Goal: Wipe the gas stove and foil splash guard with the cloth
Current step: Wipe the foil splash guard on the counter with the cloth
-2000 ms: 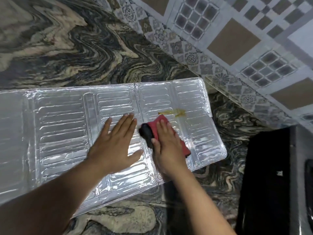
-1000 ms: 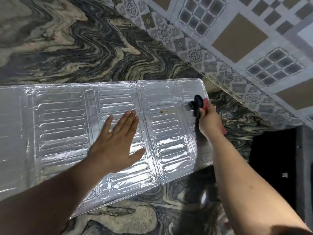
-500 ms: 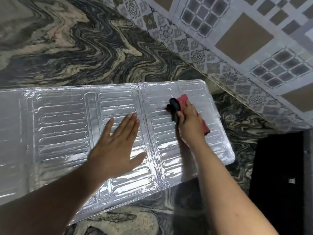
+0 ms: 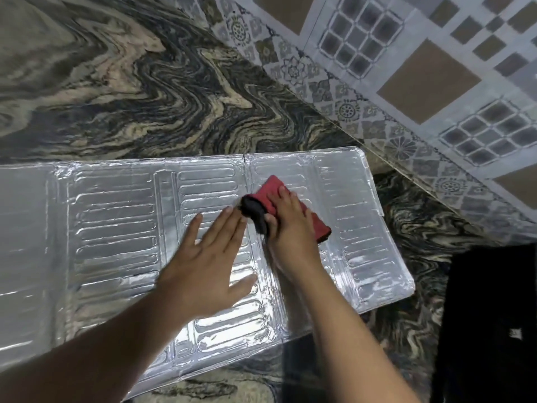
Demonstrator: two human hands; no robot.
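left hand [image 4: 213, 261] flat with fingers spread, right hand [image 4: 290, 228] pressing palm-down, fingers extended

Red-and-black cloth [image 4: 271, 199], silver ribbed foil guard [image 4: 116, 222], swirled dark-and-beige marble countertop [image 4: 145, 82].
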